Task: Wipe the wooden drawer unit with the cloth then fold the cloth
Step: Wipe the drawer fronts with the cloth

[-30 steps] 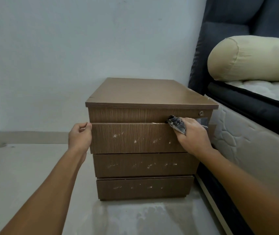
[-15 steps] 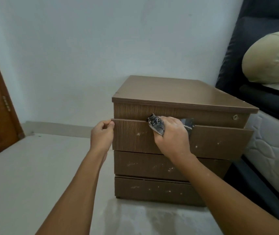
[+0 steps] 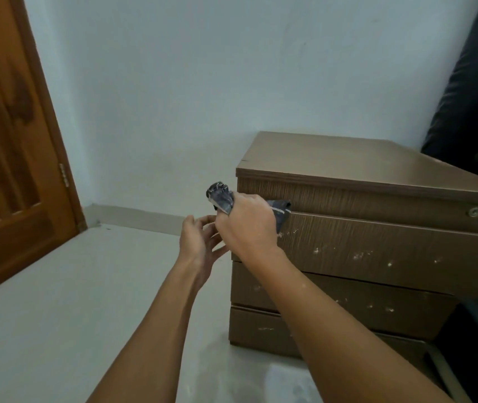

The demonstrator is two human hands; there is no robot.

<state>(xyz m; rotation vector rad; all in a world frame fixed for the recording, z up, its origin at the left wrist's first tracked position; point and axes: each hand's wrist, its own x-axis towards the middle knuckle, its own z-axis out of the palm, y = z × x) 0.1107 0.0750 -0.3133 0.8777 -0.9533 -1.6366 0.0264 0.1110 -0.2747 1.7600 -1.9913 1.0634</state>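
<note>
Two hands: right hand (image 3: 246,225) fisted around cloth (image 3: 220,197)

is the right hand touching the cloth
Touching. The head view shows the right hand closed around the cloth, which sticks out on both sides of the fist.

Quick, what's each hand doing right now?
Left hand: open, fingers spread, holding nothing.
Right hand: closed on the crumpled dark grey cloth, at the brown wooden drawer unit.

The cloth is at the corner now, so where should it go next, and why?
Probably back rightward along the top drawer. The right hand holds the cloth at the unit's left corner, and white specks still dot that drawer front.
</note>
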